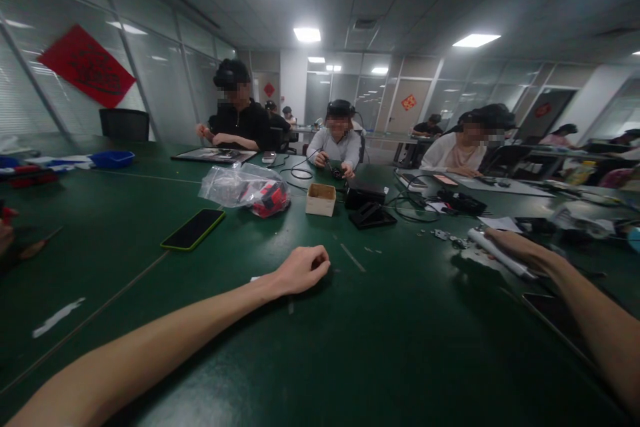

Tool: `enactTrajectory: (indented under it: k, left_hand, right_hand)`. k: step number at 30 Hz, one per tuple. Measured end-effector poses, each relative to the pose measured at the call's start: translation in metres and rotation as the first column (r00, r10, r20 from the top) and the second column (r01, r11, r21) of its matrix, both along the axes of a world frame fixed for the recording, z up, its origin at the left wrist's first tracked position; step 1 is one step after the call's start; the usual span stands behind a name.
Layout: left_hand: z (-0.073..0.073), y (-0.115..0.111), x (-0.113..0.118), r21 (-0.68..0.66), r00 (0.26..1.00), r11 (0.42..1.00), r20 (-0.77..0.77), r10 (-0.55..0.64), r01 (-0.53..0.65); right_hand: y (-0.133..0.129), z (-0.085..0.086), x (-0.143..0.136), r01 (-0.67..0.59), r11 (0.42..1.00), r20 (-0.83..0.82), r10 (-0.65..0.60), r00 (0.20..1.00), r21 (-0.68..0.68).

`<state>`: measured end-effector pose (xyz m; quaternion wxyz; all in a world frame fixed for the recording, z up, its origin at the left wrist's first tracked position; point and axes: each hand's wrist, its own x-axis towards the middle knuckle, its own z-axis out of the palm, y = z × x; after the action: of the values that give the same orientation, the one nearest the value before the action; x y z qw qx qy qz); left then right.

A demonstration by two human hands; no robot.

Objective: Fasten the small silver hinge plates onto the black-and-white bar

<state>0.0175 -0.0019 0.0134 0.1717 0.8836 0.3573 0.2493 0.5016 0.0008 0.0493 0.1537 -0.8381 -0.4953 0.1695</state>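
Note:
My left hand [303, 269] rests on the green table [280, 360] near the middle, fingers curled in and thumb beside them; nothing shows in it. On the right, my right hand [517, 245] lies over a long white object [500, 255] and grips it from above; its exact kind is unclear. Small grey metal-looking pieces [441, 235] lie just left of that object. Under my right forearm there is a dark flat device [555, 317], partly hidden by the arm.
A green-edged phone [194, 229], a plastic bag [233, 185] with red-and-black things, a small open box [321, 200] and a black stand-like item [372, 215] lie ahead. Black cables [410, 203] spread beyond them. Several people sit around the table; a hand [6, 235] shows at far left.

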Motion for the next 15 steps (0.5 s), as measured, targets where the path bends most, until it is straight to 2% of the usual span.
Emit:
enactTrajectory:
  k: [4, 8, 11, 15]
  left_hand:
    - [-0.002, 0.001, 0.0, 0.002, 1.0, 1.0, 0.013, -0.007, 0.007]
    - [-0.003, 0.002, 0.0, 0.01, 1.0, 1.0, 0.014, -0.013, 0.013]
    - [-0.003, 0.002, 0.0, 0.011, 1.0, 1.0, 0.015, -0.014, 0.014]
    - [-0.003, 0.001, -0.001, 0.002, 1.0, 1.0, 0.026, -0.017, 0.016]
  right_hand:
    - [-0.003, 0.005, -0.007, 0.027, 0.999, -0.131, -0.03, 0.991, -0.022]
    - [-0.009, 0.012, -0.017, 0.027, 0.999, -0.156, -0.031, 0.987, -0.028]
    - [-0.012, 0.016, -0.023, 0.014, 1.0, -0.095, -0.016, 0.995, -0.026]
    - [-0.01, 0.023, -0.027, 0.001, 0.999, 0.142, -0.006, 0.99, 0.037]
